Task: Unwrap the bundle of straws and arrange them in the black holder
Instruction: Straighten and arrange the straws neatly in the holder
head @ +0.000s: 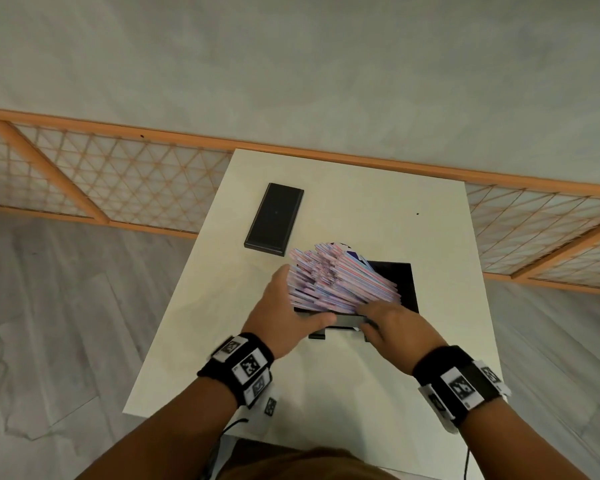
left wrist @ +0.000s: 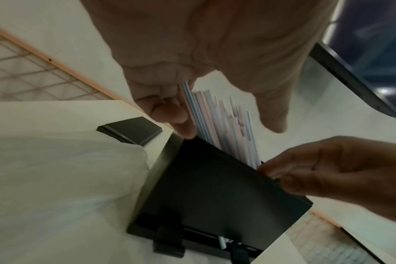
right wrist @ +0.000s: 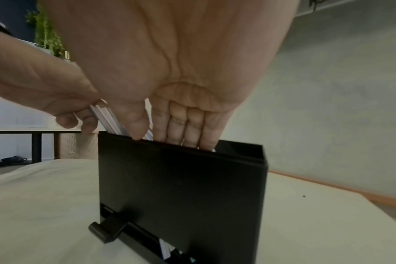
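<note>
Straws (head: 340,282), a pink-and-blue sheaf, stand partly sunk in the black holder (head: 400,282) on the white tabletop (head: 413,393), leaning left and fanned. Nearest, the right hand (head: 392,323) presses straight fingers down inside the holder's front wall, its grip open; the left hand (head: 284,306) cups the sheaf's left side, fingers curled round it. The loading step looks underway; next calls for squaring them upright. Beyond lies a black lid (head: 274,220).

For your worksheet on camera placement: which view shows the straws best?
The head view: the straws fan out whole above the black holder. The left wrist view shows only a blurred few between the hands; the right wrist view shows just a sliver behind the fingers.
</note>
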Motion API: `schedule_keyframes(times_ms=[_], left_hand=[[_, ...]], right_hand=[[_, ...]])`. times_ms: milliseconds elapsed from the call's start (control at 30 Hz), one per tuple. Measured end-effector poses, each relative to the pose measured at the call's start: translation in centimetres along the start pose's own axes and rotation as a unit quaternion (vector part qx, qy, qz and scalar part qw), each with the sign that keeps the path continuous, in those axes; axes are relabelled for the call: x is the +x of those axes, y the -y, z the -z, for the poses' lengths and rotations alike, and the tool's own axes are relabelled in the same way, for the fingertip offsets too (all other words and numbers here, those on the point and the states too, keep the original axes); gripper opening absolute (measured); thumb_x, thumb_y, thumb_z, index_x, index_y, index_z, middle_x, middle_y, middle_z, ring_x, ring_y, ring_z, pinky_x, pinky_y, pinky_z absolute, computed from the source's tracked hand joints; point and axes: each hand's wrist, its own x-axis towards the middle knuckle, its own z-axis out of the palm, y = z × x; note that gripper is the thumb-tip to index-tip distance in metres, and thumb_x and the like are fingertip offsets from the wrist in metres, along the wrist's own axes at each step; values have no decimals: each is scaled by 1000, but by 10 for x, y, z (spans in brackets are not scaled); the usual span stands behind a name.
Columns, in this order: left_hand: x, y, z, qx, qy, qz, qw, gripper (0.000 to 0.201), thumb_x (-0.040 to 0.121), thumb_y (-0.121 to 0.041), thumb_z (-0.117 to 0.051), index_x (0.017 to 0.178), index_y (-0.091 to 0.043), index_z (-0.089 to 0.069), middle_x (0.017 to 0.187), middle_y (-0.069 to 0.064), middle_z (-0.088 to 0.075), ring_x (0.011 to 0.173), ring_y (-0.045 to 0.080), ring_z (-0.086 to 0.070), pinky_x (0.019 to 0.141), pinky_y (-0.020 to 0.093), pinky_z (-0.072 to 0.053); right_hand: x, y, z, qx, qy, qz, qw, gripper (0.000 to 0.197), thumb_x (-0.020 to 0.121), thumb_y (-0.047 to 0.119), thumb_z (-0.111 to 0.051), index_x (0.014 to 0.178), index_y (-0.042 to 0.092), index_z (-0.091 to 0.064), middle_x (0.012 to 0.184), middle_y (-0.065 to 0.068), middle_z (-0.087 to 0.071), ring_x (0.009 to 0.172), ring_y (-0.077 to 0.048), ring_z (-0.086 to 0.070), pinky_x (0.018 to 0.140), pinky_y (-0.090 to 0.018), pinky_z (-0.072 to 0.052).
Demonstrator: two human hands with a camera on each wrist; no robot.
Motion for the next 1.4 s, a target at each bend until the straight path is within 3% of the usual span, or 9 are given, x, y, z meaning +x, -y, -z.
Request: schedule_keyframes(times_ms=[167, 333, 500, 633, 767, 867, 1067, 1267, 1400], left_hand=[[10, -10, -6, -4, -12, -21, 1000, 90, 72, -42, -90, 144, -29, -36, 121, -15, -59, 107, 3, -60, 81, 7, -44], [23, -5, -16, 49, -17, -17, 998, 44, 79, -33, -83, 111, -22, -54, 105, -3, -63, 95, 16, -61, 80, 27, -52], [36, 3, -15, 17, -21, 9, 1000, 16, 85, -24, -79, 86, -19, -64, 89, -10, -66, 84, 11, -61, 69, 15, -44], [43, 6, -8, -74, -12, 47, 996, 13, 88, -16, -76, 85, -15, -64, 83, -3, -67, 70, 17, -64, 66, 31, -56], [42, 3, -7, -170, -14, 82, 982, 11, 93, -11, -71, 90, -12, -60, 80, 2, -63, 60, 15, -60, 52, 26, -49], [44, 2, -8, -228, -2, 107, 968, 10, 94, -11, -69, 93, -11, -59, 79, 3, -61, 59, 13, -57, 52, 26, -47], [47, 3, -11, -332, 21, 139, 933, 11, 95, -12, -69, 90, -12, -59, 75, 5, -59, 61, 18, -51, 57, 30, -46], [44, 3, -15, -401, -1, 180, 898, 11, 95, -9, -70, 93, -10, -59, 70, 4, -56, 58, 14, -51, 53, 25, -44], [42, 7, -17, -236, -59, 126, 962, 17, 92, -23, -72, 93, -10, -61, 70, 2, -62, 60, 13, -55, 58, 26, -46]], right_hand=[[12, 12, -10, 37, 17, -1, 999, 36, 102, 29, -48, 137, 24, -57, 130, 2, -65, 116, -21, -62, 90, -31, -48], [27, 24, -11, 63, 50, -6, 997, 44, 99, 31, -54, 143, 31, -50, 135, 2, -61, 118, -20, -59, 88, -29, -48], [34, 16, -9, 8, 82, -53, 995, 35, 95, 41, -56, 125, 25, -60, 122, -3, -63, 109, -24, -62, 79, -34, -50], [34, 9, -9, -3, 97, -72, 993, 34, 94, 43, -56, 120, 23, -63, 116, -2, -67, 104, -24, -64, 76, -31, -48], [35, 9, -8, 27, 100, -70, 992, 53, 91, 47, -61, 139, 27, -55, 133, 2, -63, 118, -21, -61, 93, -31, -49], [37, 9, -9, 40, 96, -68, 992, 60, 88, 52, -64, 142, 30, -50, 134, 5, -63, 118, -20, -61, 94, -33, -51], [46, 15, -20, 20, 55, -72, 996, 45, 86, 58, -62, 122, 31, -57, 108, 3, -69, 100, -23, -65, 73, -30, -45], [49, 22, -25, -17, 9, -66, 998, 36, 86, 61, -59, 101, 29, -57, 98, 3, -70, 92, -24, -66, 72, -34, -51], [48, 19, -13, -31, 3, -45, 999, 39, 83, 61, -61, 103, 27, -60, 104, 3, -69, 99, -23, -64, 79, -36, -50]])
